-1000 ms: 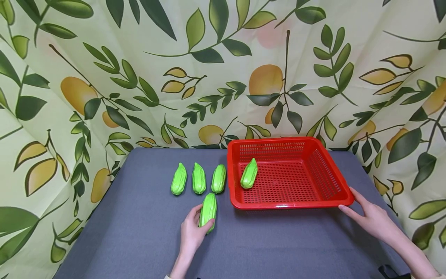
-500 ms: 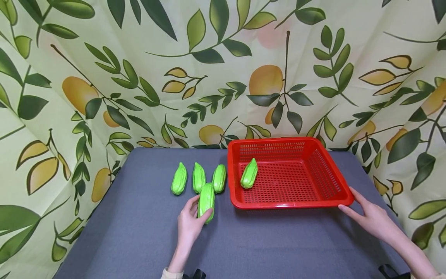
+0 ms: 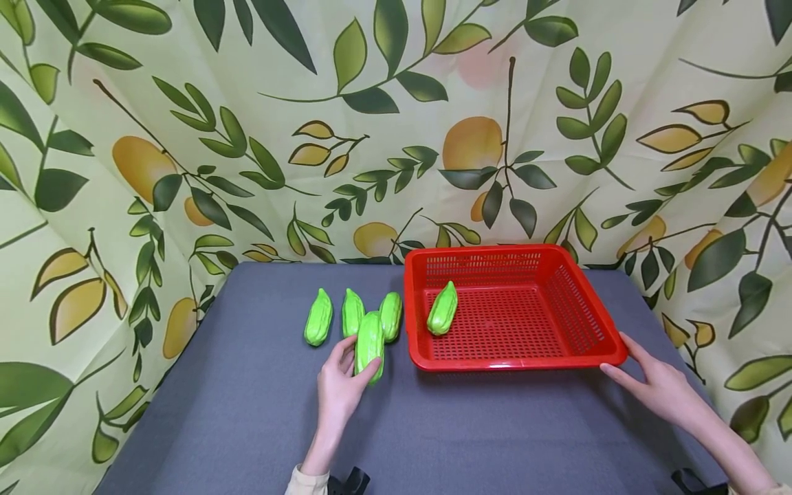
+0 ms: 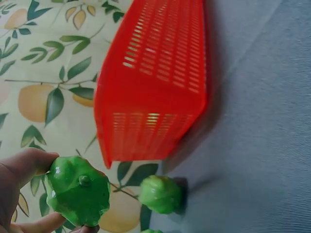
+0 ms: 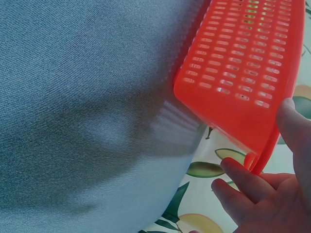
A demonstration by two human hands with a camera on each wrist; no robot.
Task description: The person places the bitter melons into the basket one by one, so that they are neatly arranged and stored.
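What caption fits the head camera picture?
Left hand holds a ribbed green plastic gourd; right hand steadies the red slotted plastic basket.

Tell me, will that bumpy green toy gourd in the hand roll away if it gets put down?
Probably not far: the ridged green plastic gourd has lumpy ribs, and three like it lie still on the grey cloth table. It looks stiff and glossy, so perhaps a bit slippery. The left hand lifts it with a few fingers, so it seems light.

Five green gourds (image 3: 369,344); one red basket (image 3: 609,350).

no readable text, no labels or numbers (leaf-print backdrop only)
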